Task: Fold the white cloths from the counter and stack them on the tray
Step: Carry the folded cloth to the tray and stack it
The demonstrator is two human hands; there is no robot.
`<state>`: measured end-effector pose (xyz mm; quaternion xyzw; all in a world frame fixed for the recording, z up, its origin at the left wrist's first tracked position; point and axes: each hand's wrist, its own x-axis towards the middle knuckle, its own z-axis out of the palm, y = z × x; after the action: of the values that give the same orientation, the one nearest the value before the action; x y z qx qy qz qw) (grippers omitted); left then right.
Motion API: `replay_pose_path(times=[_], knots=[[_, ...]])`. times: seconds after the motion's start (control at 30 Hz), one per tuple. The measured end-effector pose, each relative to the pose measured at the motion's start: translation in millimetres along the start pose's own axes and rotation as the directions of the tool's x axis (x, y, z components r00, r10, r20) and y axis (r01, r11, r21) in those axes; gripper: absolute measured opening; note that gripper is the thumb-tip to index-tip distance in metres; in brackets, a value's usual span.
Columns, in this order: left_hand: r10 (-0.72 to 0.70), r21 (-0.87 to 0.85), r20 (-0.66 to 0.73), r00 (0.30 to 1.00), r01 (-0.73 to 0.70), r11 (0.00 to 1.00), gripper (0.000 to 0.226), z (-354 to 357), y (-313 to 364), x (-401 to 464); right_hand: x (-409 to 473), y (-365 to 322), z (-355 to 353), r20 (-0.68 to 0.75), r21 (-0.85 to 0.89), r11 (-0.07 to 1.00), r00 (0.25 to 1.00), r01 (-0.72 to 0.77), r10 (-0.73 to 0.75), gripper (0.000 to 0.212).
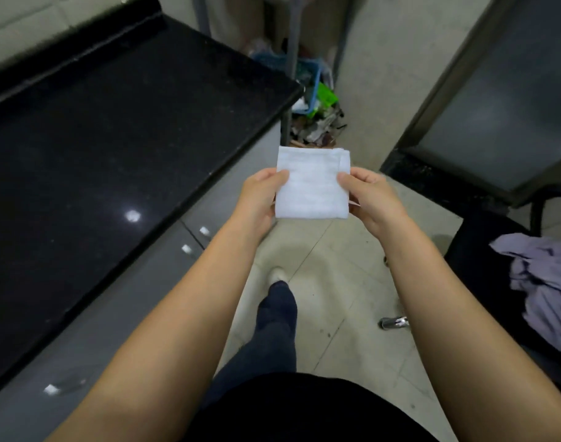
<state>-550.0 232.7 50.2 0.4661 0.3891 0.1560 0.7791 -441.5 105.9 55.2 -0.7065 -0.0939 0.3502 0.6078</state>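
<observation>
White cloth (312, 183), already folded to a compact near-square, held in mid-air in front of the body, over the floor and just right of the black bench (113, 138). Left hand (260, 199) pinches the left edge, thumb on top; right hand (371, 196) pinches the right edge the same way. Cloth sits between the hands, equally near both. Slightly longer axis runs away from the person; layered fold edges show at the far right corner. Surface flat, clean, no loose flaps seen. Tray not in view, so I can't tell which way the placement goes. Bench top shows no other cloths in the visible part. Likely step: carry to tray.
</observation>
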Motion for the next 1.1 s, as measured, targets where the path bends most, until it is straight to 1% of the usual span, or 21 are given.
replay_pose_path(times=[0.13, 0.3, 0.4, 0.53, 0.6, 0.67, 0.77, 0.87, 0.93, 1.0, 1.1], knots=[[0.069, 0.034, 0.041, 0.997, -0.070, 0.997, 0.013, 40.7, 47.0, 73.7, 78.2, -47.4, -15.5, -0.042, 0.018, 0.998, 0.997, 0.060, -0.059, 0.014], [0.123, 0.082, 0.063, 0.990, -0.128, 0.988, 0.010, 86.5, 127.6, 168.3, 179.2, -121.8, -26.4, -0.059, 0.022, 0.993, 0.991, 0.118, -0.116, 0.013], [0.164, 0.131, 0.081, 0.983, -0.174, 0.976, 0.012, 114.4, 174.0, 215.4, 233.5, -166.2, -33.9, -0.070, 0.007, 0.987, 0.984, 0.162, -0.161, 0.013], [0.286, 0.188, 0.045, 0.957, -0.289, 0.939, 0.014, 141.9, 227.4, 271.5, 303.5, -220.2, -33.0, -0.048, 0.017, 0.971, 0.970, 0.238, -0.237, 0.018], [0.368, 0.230, 0.024, 0.930, -0.363, 0.903, 0.015, 151.5, 257.0, 299.4, 342.0, -250.1, -30.3, -0.005, 0.048, 0.960, 0.961, 0.276, -0.276, 0.019], [0.448, 0.250, -0.001, 0.894, -0.434, 0.866, 0.016, 161.6, 290.8, 326.6, 385.8, -283.7, -24.6, 0.048, 0.040, 0.944, 0.943, 0.328, -0.329, 0.017], [0.552, 0.289, -0.053, 0.832, -0.516, 0.806, 0.016, 173.7, 341.0, 373.5, 457.5, -339.6, -12.7, 0.136, -0.007, 0.901, 0.893, 0.435, -0.430, 0.018], [0.637, 0.303, -0.148, 0.757, -0.578, 0.758, 0.027, 183.7, 388.6, 427.2, 524.1, -398.5, 0.7, 0.277, -0.087, 0.840, 0.823, 0.535, -0.496, 0.018], [0.627, 0.292, -0.253, 0.737, -0.560, 0.776, 0.024, 188.2, 415.3, 461.2, 565.6, -436.3, 13.4, 0.370, -0.141, 0.786, 0.768, 0.602, -0.522, 0.016], [0.579, 0.299, -0.355, 0.734, -0.498, 0.814, 0.018, 190.0, 439.3, 494.8, 609.4, -469.5, 28.9, 0.447, -0.149, 0.757, 0.726, 0.636, -0.523, 0.016], [0.529, 0.303, -0.473, 0.704, -0.434, 0.848, 0.013, 186.3, 468.1, 541.7, 672.6, -503.9, 59.5, 0.541, -0.204, 0.734, 0.699, 0.648, -0.467, 0.020]])
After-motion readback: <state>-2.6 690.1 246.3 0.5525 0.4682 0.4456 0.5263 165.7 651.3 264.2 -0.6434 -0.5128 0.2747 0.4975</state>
